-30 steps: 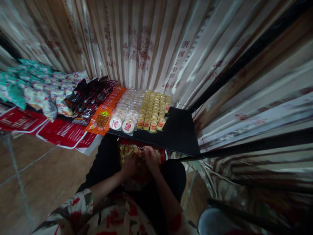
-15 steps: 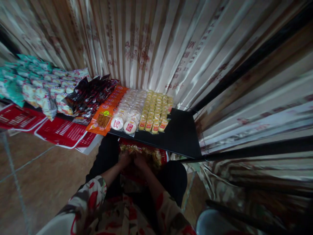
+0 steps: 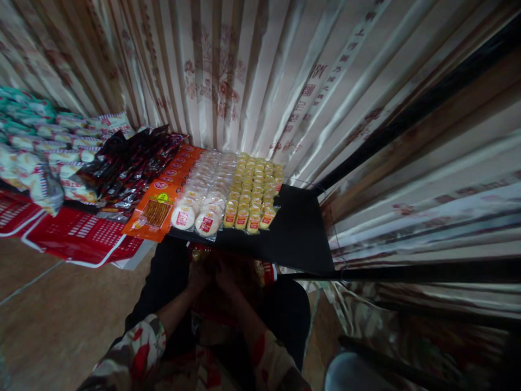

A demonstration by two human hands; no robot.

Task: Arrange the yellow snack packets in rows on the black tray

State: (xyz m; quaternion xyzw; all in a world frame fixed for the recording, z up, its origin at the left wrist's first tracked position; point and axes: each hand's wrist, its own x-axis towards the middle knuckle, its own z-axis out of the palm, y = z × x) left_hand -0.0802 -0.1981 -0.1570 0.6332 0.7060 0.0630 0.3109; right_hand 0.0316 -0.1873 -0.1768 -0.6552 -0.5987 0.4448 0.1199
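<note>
My left hand (image 3: pixel 199 276) and my right hand (image 3: pixel 225 275) are close together over my lap, just below the front edge of the black shelf (image 3: pixel 299 233). Both look closed, with the fingers curled in, but deep shadow hides what is in them. Around them is a red bag (image 3: pixel 268 271) between my knees. Gold-coloured wrapped pieces (image 3: pixel 199 253) show at its top left. On the shelf above are rows of round white packaged crackers (image 3: pixel 207 221) and small yellow packaged cakes (image 3: pixel 253 220). Left of these is an orange snack packet (image 3: pixel 157 209).
Dark red-black packets (image 3: pixel 130 174) and white and green bags (image 3: pixel 44 144) crowd the shelf's left side. Red printed sheets (image 3: pixel 81 239) hang from its front. A pleated curtain (image 3: pixel 252 70) stands behind, with black poles (image 3: pixel 378 103) on the right. A pale round-edged object (image 3: pixel 352 372) is at lower right.
The view has shifted slightly, so the shelf goods sit further left. My hands have moved a little lower and are darker. Fewer gold-coloured pieces show around them.
</note>
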